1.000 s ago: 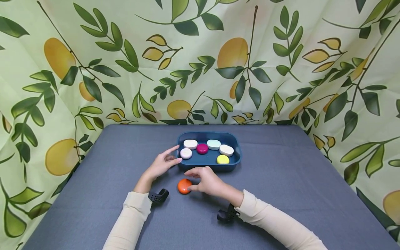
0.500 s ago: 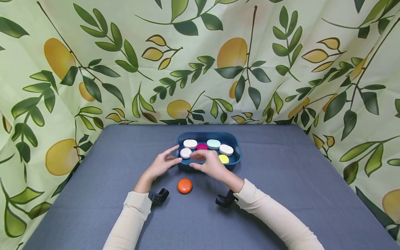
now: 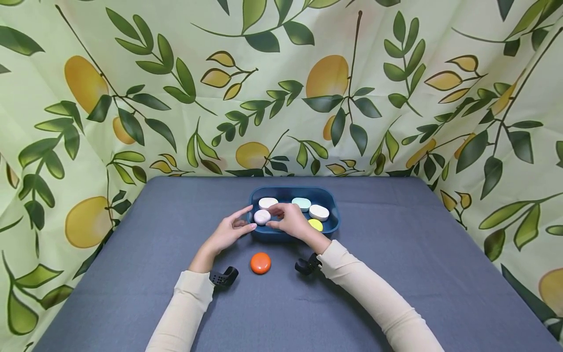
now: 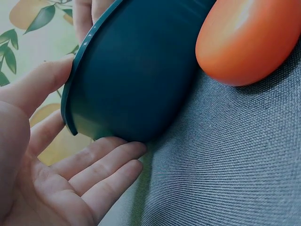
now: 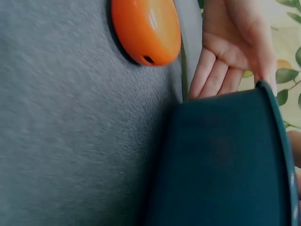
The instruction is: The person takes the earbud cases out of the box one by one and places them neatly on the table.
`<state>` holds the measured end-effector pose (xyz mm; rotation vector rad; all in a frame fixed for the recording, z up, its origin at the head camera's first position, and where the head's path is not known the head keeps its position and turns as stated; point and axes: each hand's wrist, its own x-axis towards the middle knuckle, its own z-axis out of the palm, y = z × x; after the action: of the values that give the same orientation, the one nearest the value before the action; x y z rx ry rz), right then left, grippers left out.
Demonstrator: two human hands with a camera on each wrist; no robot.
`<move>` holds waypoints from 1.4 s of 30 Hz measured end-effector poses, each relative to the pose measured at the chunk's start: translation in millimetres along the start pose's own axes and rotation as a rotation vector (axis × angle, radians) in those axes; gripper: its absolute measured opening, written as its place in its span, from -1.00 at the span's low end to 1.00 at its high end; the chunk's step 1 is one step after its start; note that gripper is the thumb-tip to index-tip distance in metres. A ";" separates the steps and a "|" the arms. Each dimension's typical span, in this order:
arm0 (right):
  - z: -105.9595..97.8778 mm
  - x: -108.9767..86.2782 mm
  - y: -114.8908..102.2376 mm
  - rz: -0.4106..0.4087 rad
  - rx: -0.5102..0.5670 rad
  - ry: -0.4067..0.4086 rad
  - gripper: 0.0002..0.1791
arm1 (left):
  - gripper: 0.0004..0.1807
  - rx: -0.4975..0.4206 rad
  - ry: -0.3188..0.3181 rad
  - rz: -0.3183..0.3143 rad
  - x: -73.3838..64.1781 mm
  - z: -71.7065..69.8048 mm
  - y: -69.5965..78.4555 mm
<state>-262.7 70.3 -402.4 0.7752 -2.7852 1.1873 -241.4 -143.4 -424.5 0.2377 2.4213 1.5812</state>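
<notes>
Five smooth shapes show inside the blue box (image 3: 274, 236), one orange disc (image 3: 261, 263) outside

Here on the head camera I've got the left hand (image 3: 226, 233) at the box's left end, well open, thumb and fingers spread. The left wrist view gives me its thumb tip on the rim, straight fingers against the outer wall.

And there's the right hand (image 3: 292, 220), in over the near wall, fingers bent, thumb apart from them, tips right up at the lilac disc (image 3: 260, 218) in the near left corner! Has it got hold of anything? I can't tell; the right wrist camera shows me mostly wall.

Around the box: a white oval (image 3: 268, 202) behind the lilac, a mint oval (image 3: 301, 203) along the far side, a second white oval (image 3: 318, 212) to the right, a partly hidden yellow disc (image 3: 315, 225) near the front. The orange one sits on the grey table (image 3: 387, 230), between the wrists.
</notes>
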 end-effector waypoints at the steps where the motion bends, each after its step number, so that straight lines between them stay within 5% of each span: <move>1: 0.6 2.8 0.1 0.011 -0.007 -0.014 -0.56 | -0.31 -0.001 -0.001 0.001 -0.1 0.0 0.1; 7: 6.3 19.1 0.6 0.057 -0.063 -0.089 -0.52 | -0.31 -0.002 -0.002 -0.001 -1.0 -0.3 0.3; 16: 14.9 32.0 3.3 0.082 -0.131 -0.084 -0.54 | -0.31 0.005 -0.004 0.016 0.0 -0.9 -0.4; 35: 19.8 37.8 2.8 0.096 -0.224 -0.169 -0.52 | -0.30 0.000 -0.016 0.034 0.7 -2.3 -1.0; 42: 17.3 32.7 0.6 0.087 -0.224 -0.124 -0.56 | -0.30 0.006 -0.004 0.016 0.6 -0.3 -2.3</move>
<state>-288.6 44.7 -408.5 0.7382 -3.0121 0.8423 -242.1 -144.5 -426.6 0.2611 2.4274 1.5794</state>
